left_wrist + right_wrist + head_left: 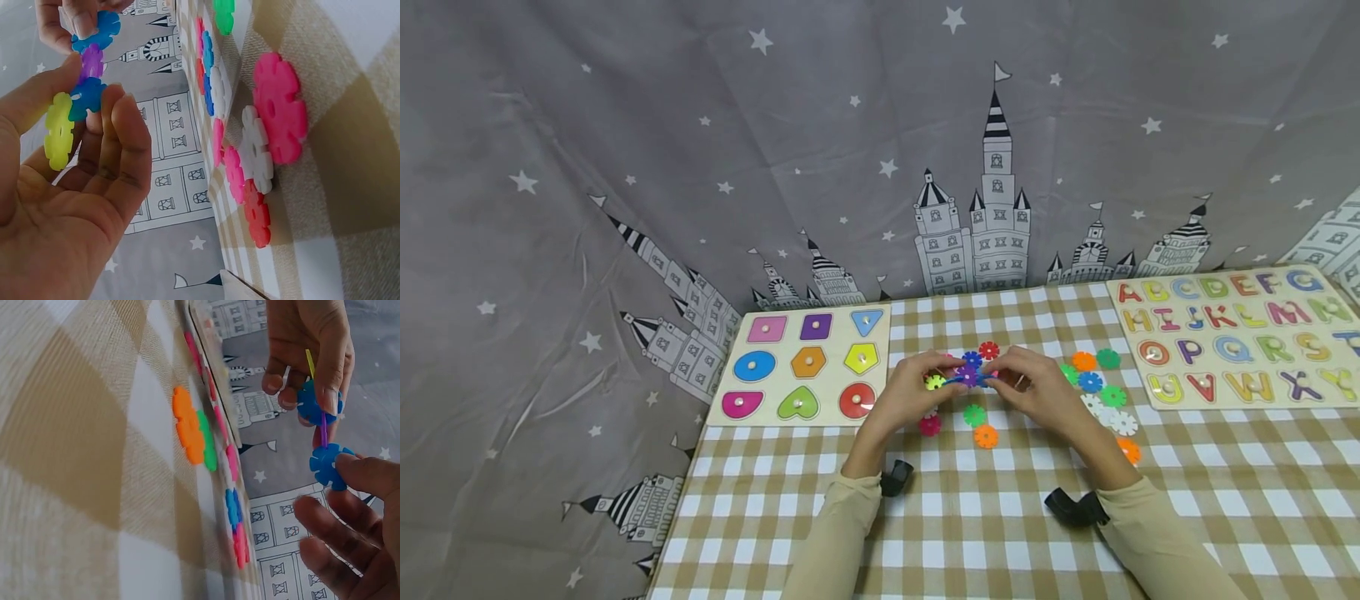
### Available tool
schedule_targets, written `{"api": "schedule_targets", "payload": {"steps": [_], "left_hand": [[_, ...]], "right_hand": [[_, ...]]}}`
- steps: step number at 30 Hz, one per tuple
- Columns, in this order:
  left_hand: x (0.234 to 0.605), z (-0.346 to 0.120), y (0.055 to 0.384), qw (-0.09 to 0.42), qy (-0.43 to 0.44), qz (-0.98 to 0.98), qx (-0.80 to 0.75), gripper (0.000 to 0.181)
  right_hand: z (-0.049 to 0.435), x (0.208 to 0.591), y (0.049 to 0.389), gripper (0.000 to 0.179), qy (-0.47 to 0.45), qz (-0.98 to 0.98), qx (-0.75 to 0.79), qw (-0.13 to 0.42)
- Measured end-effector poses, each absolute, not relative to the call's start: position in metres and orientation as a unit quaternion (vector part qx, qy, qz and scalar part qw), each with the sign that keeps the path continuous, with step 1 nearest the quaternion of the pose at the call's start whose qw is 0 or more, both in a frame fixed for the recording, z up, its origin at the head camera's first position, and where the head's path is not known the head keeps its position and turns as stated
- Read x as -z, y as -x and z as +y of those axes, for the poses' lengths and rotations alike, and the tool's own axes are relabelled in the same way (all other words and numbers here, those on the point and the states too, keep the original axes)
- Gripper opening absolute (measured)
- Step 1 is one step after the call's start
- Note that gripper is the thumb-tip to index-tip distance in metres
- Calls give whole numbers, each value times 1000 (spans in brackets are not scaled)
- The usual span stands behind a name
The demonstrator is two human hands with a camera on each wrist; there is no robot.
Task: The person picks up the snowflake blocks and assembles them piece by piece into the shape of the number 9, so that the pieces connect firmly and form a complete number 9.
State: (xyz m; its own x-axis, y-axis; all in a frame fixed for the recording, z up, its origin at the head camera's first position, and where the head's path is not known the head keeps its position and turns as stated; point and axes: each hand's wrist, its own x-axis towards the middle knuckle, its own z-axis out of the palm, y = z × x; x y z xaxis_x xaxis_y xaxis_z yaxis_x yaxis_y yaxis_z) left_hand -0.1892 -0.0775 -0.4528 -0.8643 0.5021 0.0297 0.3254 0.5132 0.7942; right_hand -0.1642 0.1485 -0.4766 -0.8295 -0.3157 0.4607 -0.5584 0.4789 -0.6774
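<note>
Above the table both hands hold a short chain of notched flower-shaped plastic discs. My left hand (910,390) pinches one blue disc (86,100) between thumb and fingers. A yellow disc (59,132) is joined at that end, beside the palm. My right hand (1039,390) pinches the other blue disc (327,466) with thumb and forefinger, its other fingers loosely bent. Between the two blue discs sits a purple disc (92,61), turned edge-on in the right wrist view. A thin whitish edge (285,377) shows near the left fingers; its piece is unclear.
Loose discs lie on the checked cloth (955,533), including a green disc (974,416), an orange disc (986,436) and several by the right hand. A shape puzzle board (790,409) stands left, an alphabet puzzle board (1213,333) right. A grey castle-print curtain (850,133) hangs behind.
</note>
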Motion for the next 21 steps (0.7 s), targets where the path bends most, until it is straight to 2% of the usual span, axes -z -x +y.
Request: {"api": "schedule_targets", "payload": {"steps": [11,21], "left_hand": [[455,-76,189,112,-217,862,-444,36],[454,-77,189,109,-212,862,-447,35]], "right_hand": [[148,475,163,14,-221,-877,-412,111],[146,477,164,14,-252,-859,-434,106]]}}
